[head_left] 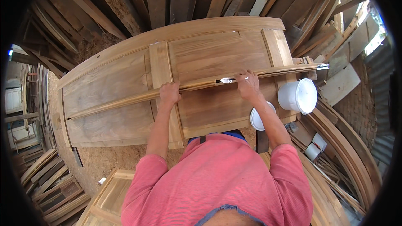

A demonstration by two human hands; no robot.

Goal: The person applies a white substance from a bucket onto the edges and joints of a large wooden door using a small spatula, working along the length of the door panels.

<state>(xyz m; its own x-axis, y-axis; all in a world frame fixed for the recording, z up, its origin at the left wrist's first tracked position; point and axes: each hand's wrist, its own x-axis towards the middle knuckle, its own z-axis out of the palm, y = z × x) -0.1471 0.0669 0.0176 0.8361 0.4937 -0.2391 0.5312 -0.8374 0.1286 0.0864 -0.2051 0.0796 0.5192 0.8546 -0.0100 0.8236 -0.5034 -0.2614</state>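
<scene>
2 hands on a bundle of long wood strips (201,84), running left to right over 1 panelled door (217,54)
Long axis slants near-left to far-right. Left hand (169,93) is clenched around them left of middle; right hand (248,86) grasps farther right, closer to 1 white bucket (289,96) and 1 white lid (257,119). Exact strip count? Can't tell.

1. Panelled wooden door (217,54) lying flat; long narrow wooden strips (199,85) run lengthwise across it.
2. Left hand (169,93) curled round the strips near mid-length.
3. Right hand (248,85) grips them farther right; white smears on fingers.
4. White blob (226,80) on the strips, just left of right hand.
5. White bucket (295,96) at right end; round white disc (256,120) partly behind right forearm.
6. Timber boards (180,0) stacked beyond.
</scene>
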